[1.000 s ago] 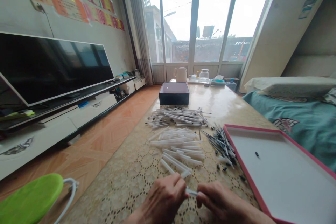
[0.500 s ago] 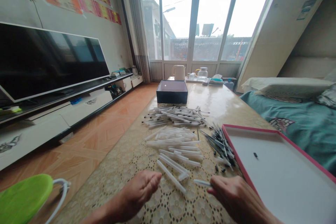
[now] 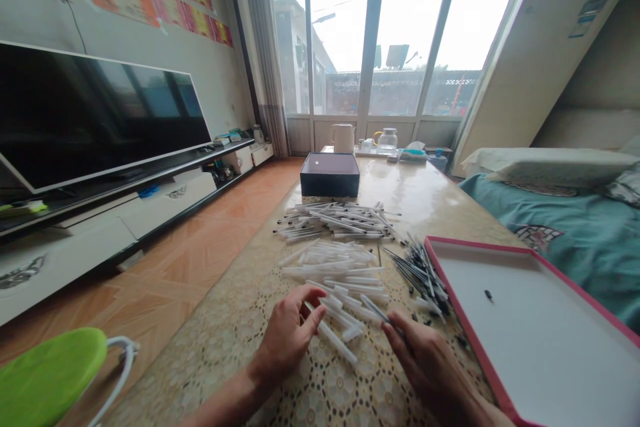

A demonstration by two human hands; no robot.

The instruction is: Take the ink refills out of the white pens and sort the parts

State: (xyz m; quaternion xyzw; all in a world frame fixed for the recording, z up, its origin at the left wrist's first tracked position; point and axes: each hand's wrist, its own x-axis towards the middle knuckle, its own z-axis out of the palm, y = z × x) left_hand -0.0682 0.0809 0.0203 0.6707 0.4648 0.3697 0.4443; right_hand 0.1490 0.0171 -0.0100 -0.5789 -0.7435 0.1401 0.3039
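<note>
My left hand [image 3: 293, 325] reaches over the near end of the loose translucent plastic pen barrels. Its thumb and fingers are apart around the upper end of one barrel [image 3: 339, 341], which still lies on the table. In my right hand [image 3: 420, 347], closed in a pinch, is a slim pale pen refill [image 3: 374, 308] pointing up and left. Beyond my left hand lies a pile of clear barrels [image 3: 335, 257]. Dark-shafted refills [image 3: 425, 277] are heaped beyond my right hand, with small black caps [image 3: 461, 340] close by.
Farther off lies a pile of white pens with dark ends [image 3: 337, 219], before a dark open box [image 3: 330, 185]. A pink-rimmed white box lid [image 3: 530, 327] on the right holds one black cap [image 3: 489, 295]. A green stool [image 3: 53, 373] stands at lower left.
My left hand has moved forward and opened around the end of a barrel. My right hand has shifted slightly forward and left, tilting the refill upward.
</note>
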